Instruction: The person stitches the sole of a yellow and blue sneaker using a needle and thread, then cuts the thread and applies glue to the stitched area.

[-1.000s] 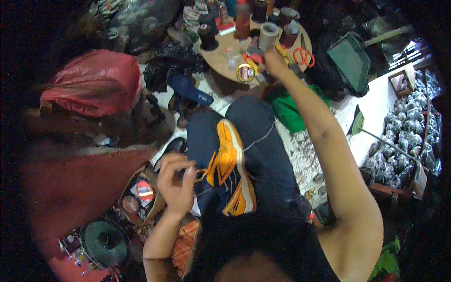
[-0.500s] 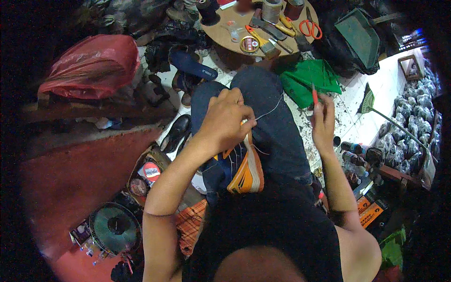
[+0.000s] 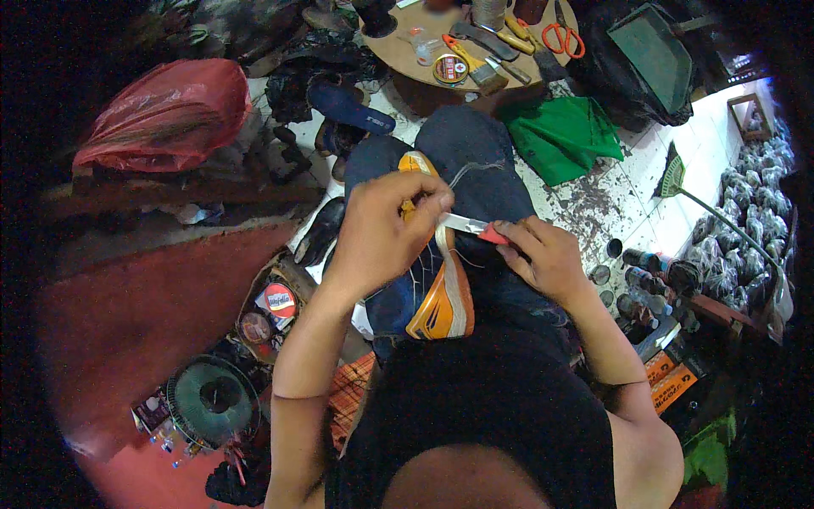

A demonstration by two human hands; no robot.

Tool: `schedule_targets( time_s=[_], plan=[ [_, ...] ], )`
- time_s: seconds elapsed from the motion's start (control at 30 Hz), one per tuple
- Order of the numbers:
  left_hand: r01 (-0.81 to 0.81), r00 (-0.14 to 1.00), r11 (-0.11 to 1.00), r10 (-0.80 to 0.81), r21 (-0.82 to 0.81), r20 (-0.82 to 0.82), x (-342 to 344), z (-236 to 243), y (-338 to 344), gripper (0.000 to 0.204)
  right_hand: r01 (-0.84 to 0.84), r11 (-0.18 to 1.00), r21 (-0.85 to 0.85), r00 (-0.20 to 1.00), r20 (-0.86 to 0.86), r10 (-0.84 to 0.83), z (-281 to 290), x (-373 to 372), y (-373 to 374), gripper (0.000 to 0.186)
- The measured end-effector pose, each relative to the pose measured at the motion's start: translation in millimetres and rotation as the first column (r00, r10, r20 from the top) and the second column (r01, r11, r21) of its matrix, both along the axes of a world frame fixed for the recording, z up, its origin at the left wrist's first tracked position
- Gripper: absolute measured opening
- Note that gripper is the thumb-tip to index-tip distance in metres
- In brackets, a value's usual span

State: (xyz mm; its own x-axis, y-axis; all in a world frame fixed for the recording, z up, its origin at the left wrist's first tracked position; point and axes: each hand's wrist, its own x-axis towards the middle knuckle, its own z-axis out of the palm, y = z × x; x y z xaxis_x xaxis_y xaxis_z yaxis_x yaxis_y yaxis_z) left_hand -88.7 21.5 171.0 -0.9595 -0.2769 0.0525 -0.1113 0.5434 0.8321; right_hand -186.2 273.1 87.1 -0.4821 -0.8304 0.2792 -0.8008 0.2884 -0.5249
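Across my lap lies an orange and navy sneaker with a pale sole edge, partly covered by my left hand. That hand is closed, thumb and forefinger pinching a light thread whose loose strands trail over my dark trousers. Another thread end sticks out beside the sole. My right hand grips a small knife by its red handle. Its pale blade points left and reaches the left fingertips, at the thread. Whether the blade touches the thread cannot be made out.
Ahead stands a round table with a brush, orange scissors, tools and spools. A green cloth lies on the floor at right, near a broom and bottles. A red plastic bag and a fan are at left.
My right hand has brought the knife in from the right, down to my left fingers, its blade now pointing left. My left hand has shifted slightly left, and more of the shoe's toe shows.
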Motion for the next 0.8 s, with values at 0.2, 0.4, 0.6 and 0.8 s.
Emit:
schedule_targets(
  time_s=[0.2,0.4,0.6,0.8],
  plan=[
    [0.082,0.994,0.966,-0.097,-0.247,-0.048,42,-7,36,0.019,0.035,0.999,-0.025,0.999,0.021,-0.034,1,5,-3,0.035],
    [0.153,0.985,0.974,-0.165,-0.168,-0.058,61,-19,44,0.022,0.132,0.99,-0.042,0.991,0.034,-0.13,-6,12,-11,0.031],
    [0.033,0.987,0.971,-0.07,-0.239,-0.148,60,6,40,0.022,0.539,0.823,-0.178,0.734,0.58,-0.355,-23,3,-5,0.029],
    [0.277,0.957,0.893,-0.226,-0.355,0.181,30,-3,12,0.021,0.602,0.75,0.274,0.682,0.312,-0.662,-17,-39,58,0.034]
  ],
)
